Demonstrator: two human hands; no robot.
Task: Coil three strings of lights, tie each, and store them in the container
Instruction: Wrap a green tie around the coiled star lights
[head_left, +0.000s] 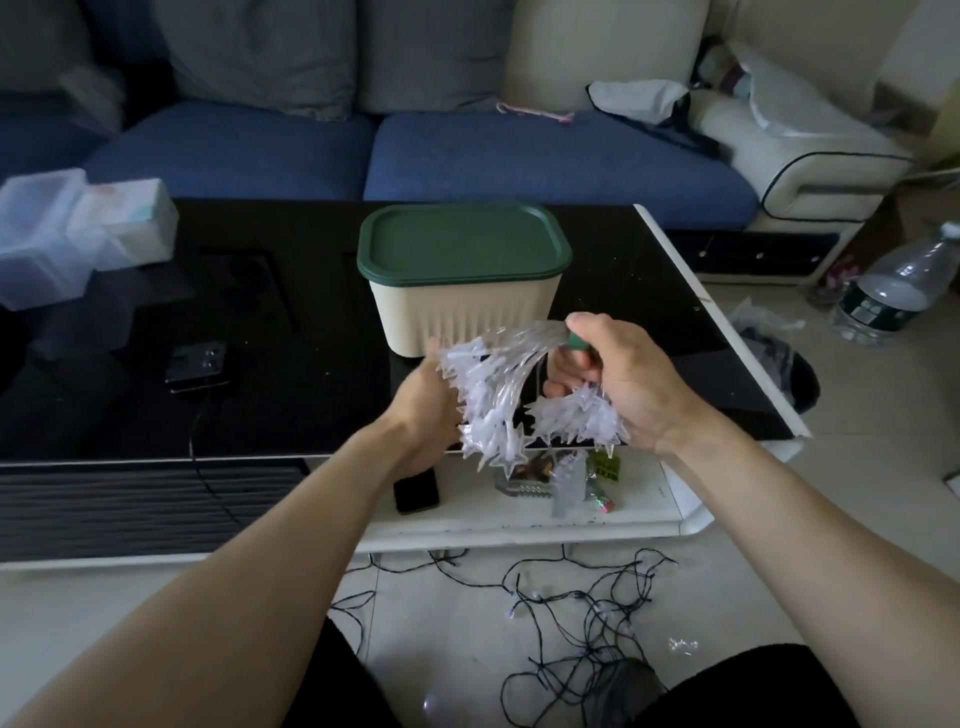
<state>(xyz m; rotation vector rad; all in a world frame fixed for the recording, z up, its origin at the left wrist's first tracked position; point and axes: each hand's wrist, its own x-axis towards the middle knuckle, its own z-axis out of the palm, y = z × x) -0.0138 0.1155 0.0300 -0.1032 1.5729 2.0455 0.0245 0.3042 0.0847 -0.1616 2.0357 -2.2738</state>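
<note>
A coil of clear, spiky string lights (493, 395) hangs between both hands above the front edge of the black table (291, 395). My left hand (423, 410) holds the coil's left side. My right hand (618, 384) grips its right side together with a small green piece (575, 340). Just behind the coil stands the cream container (467, 312), its dark green lid (460, 241) shut. A second light string with black wire (571, 613) lies tangled on the floor between my knees.
A phone (197, 364) lies on the table at the left and clear plastic boxes (62, 234) sit at its far left. Another phone (415, 491) and small clutter rest on the white lower shelf (649, 512). A water bottle (893, 291) stands on the floor at the right, a blue sofa (415, 156) behind.
</note>
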